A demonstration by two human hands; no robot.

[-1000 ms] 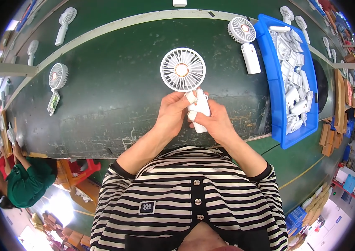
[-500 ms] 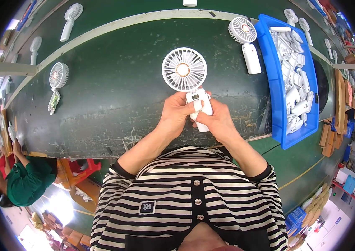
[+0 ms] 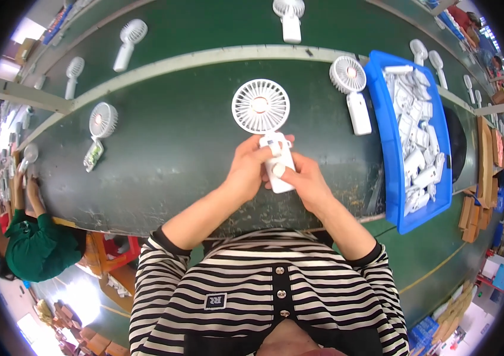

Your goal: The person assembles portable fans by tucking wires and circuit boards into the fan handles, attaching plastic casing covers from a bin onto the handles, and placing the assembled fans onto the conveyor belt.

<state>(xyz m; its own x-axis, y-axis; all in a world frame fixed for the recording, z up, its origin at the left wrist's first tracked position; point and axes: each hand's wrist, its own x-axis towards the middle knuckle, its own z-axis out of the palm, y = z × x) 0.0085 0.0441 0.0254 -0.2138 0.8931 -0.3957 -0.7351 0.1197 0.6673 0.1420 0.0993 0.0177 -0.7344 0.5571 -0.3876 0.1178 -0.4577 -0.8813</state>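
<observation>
A white handheld fan (image 3: pixel 261 108) with a round grille is held in front of me, its head pointing away from my body. My left hand (image 3: pixel 247 161) wraps the upper handle from the left, its thumb across the front just below the head. From the right, my right hand (image 3: pixel 311 181) grips the lower handle, with its thumb pressed on the front face. Both hands are closed; the fingers behind the handle are mostly hidden.
On the dark green bench (image 3: pixel 175 118) lie a fan with an opened handle showing green inside (image 3: pixel 102 123) and another white fan (image 3: pixel 357 110). A blue bin (image 3: pixel 391 160) of white casings stands at right. More fans (image 3: pixel 290 24) lie beyond a pale rail. A co-worker (image 3: pixel 41 246) sits at left.
The view has shifted, so the bench and bin sit lower in the picture. Both hands keep hold of the fan. The lit display on its handle no longer shows.
</observation>
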